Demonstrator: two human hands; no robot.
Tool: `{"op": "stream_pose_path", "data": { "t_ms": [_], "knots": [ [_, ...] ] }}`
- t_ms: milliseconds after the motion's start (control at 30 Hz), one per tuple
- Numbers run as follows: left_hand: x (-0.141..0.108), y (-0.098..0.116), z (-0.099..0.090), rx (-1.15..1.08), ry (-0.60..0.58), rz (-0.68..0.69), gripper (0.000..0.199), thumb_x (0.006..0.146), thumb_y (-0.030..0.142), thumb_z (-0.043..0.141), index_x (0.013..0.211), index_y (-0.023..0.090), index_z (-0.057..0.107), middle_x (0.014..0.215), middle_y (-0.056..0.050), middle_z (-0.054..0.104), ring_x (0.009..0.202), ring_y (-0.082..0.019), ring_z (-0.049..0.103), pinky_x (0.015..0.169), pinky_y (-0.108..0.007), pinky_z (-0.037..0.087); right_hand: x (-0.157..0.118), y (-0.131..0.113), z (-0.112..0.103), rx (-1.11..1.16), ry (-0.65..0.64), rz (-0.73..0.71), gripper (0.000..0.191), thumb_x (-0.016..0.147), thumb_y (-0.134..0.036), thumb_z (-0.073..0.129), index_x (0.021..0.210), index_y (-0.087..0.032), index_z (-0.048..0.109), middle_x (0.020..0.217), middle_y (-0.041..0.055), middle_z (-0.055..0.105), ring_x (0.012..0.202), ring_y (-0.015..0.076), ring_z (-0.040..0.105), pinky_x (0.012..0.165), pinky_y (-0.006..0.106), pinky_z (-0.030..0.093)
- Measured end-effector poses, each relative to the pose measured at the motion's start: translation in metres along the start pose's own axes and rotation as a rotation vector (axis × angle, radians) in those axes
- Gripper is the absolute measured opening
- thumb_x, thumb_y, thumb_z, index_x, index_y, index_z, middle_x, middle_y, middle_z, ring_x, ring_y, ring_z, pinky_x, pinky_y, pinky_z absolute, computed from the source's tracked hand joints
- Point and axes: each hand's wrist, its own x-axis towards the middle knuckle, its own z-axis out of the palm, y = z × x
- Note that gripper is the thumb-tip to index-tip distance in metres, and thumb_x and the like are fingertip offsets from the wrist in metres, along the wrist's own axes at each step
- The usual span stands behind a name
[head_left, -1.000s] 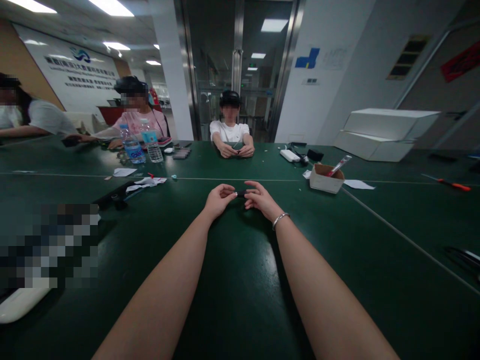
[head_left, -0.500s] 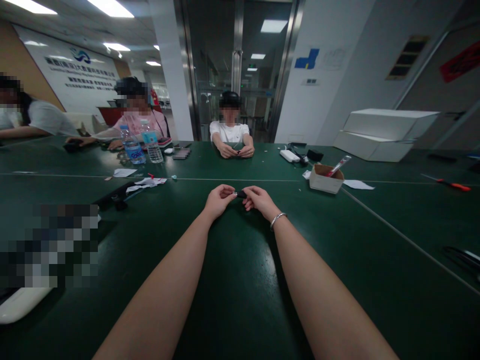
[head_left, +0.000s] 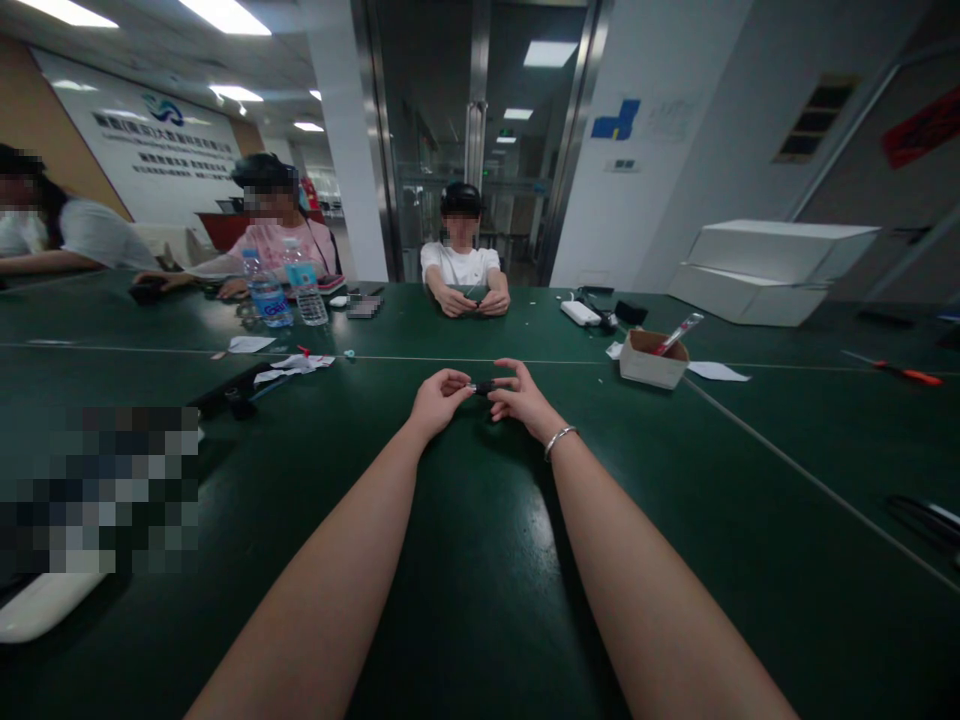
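Observation:
Over the dark green table (head_left: 480, 520), my left hand (head_left: 439, 402) pinches one end of a small black object (head_left: 484, 388) with a light, metallic-looking tip between thumb and fingers. My right hand (head_left: 521, 398), with a silver bracelet at the wrist, is at the object's other end. Its index finger and thumb are spread apart around that black end. Whether a fingertip of my right hand still touches the object is too small to tell.
Ahead sits a person (head_left: 459, 262) in white. Two bottles (head_left: 304, 292) and paper scraps (head_left: 296, 368) lie left. On the right are a small box (head_left: 654, 362), a screwdriver (head_left: 900, 371) and white boxes (head_left: 757, 290). A pixelated area covers the near left.
The fingers of my right hand have opened away from the black object; the index finger is raised. My left hand holds on in the same place.

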Motion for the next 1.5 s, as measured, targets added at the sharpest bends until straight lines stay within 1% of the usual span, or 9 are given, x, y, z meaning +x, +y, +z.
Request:
{"op": "stream_pose_path", "data": {
  "t_ms": [133, 300, 467, 600, 767, 900, 1033, 1300, 1500],
  "knots": [
    [0.0003, -0.0008, -0.0003, -0.001, -0.004, 0.0, 0.02, 0.067, 0.015, 0.075, 0.084, 0.015, 0.065, 0.081, -0.005, 0.068, 0.077, -0.017, 0.064, 0.084, -0.037, 0.051, 0.0019, 0.0016, 0.0003, -0.041, 0.024, 0.069, 0.024, 0.086, -0.03, 0.059, 0.105, -0.018, 0.05, 0.072, -0.0007, 0.061, 0.041, 0.0074, 0.057, 0.039, 0.019, 0.05],
    [0.0007, -0.0016, -0.0011, -0.01, -0.004, 0.0, 0.02, 0.067, 0.017, 0.075, 0.084, 0.015, 0.065, 0.082, -0.004, 0.068, 0.078, -0.016, 0.064, 0.086, -0.037, 0.051, 0.001, 0.0016, -0.0006, -0.006, 0.006, -0.018, 0.046, 0.073, -0.017, 0.067, 0.113, -0.026, 0.045, 0.088, -0.0044, 0.061, 0.041, 0.0044, 0.056, 0.038, 0.017, 0.049],
    [-0.0002, 0.0002, -0.0008, -0.008, -0.003, -0.012, 0.019, 0.067, 0.016, 0.074, 0.083, 0.015, 0.065, 0.08, -0.004, 0.068, 0.077, -0.016, 0.064, 0.085, -0.036, 0.051, 0.0029, 0.0022, -0.0002, -0.039, 0.029, 0.045, 0.02, 0.085, -0.027, 0.06, 0.101, -0.018, 0.051, 0.074, -0.0018, 0.061, 0.036, 0.0052, 0.051, 0.033, 0.018, 0.044],
    [-0.0006, 0.0004, -0.0003, -0.008, 0.006, -0.013, 0.019, 0.067, 0.017, 0.074, 0.083, 0.015, 0.065, 0.08, -0.004, 0.068, 0.078, -0.016, 0.065, 0.085, -0.037, 0.051, 0.0023, 0.0021, -0.001, 0.008, -0.001, -0.015, 0.039, 0.075, -0.014, 0.064, 0.11, -0.024, 0.048, 0.087, -0.0043, 0.062, 0.039, 0.0041, 0.055, 0.035, 0.017, 0.046],
    [-0.0006, 0.0, -0.0002, -0.005, 0.005, -0.003, 0.018, 0.067, 0.017, 0.073, 0.083, 0.015, 0.064, 0.08, -0.004, 0.068, 0.078, -0.016, 0.065, 0.084, -0.036, 0.051, 0.0025, 0.002, -0.0001, -0.021, 0.022, 0.058, 0.017, 0.087, -0.023, 0.056, 0.102, -0.017, 0.052, 0.071, -0.0015, 0.061, 0.037, 0.0054, 0.053, 0.034, 0.017, 0.045],
    [-0.0001, -0.0001, -0.0007, -0.003, 0.0, -0.008, 0.018, 0.068, 0.017, 0.073, 0.084, 0.015, 0.064, 0.081, -0.004, 0.069, 0.078, -0.016, 0.065, 0.084, -0.036, 0.051, 0.002, 0.0018, 0.0005, 0.015, 0.008, 0.024, 0.027, 0.081, -0.01, 0.06, 0.106, -0.018, 0.053, 0.078, -0.0016, 0.064, 0.042, 0.0057, 0.057, 0.037, 0.017, 0.048],
    [-0.0001, -0.0006, -0.0016, 0.017, 0.007, -0.006, 0.017, 0.069, 0.017, 0.073, 0.084, 0.016, 0.065, 0.082, -0.004, 0.069, 0.078, -0.017, 0.065, 0.084, -0.036, 0.051, 0.0018, 0.0018, 0.0004, 0.003, 0.011, 0.059, 0.013, 0.088, -0.02, 0.06, 0.1, -0.016, 0.056, 0.073, 0.0013, 0.066, 0.042, 0.007, 0.057, 0.038, 0.018, 0.049],
    [-0.0011, 0.0014, -0.001, 0.016, 0.017, -0.016, 0.018, 0.068, 0.021, 0.074, 0.082, 0.016, 0.065, 0.079, -0.004, 0.069, 0.076, -0.017, 0.065, 0.081, -0.034, 0.051, 0.0024, 0.0043, -0.0021, 0.0, -0.029, 0.022, 0.012, 0.086, -0.02, 0.061, 0.098, -0.016, 0.059, 0.069, -0.0008, 0.066, 0.039, 0.0052, 0.054, 0.038, 0.017, 0.049],
    [0.0006, -0.0025, -0.0014, 0.038, -0.015, -0.086, 0.024, 0.074, 0.035, 0.072, 0.085, 0.015, 0.065, 0.068, -0.004, 0.067, 0.062, -0.015, 0.063, 0.066, -0.03, 0.049, 0.0014, 0.0048, -0.003, 0.023, -0.041, -0.006, 0.013, 0.083, -0.015, 0.063, 0.095, -0.017, 0.062, 0.06, -0.0053, 0.059, 0.041, 0.0052, 0.053, 0.04, 0.016, 0.05]
  ]
}}
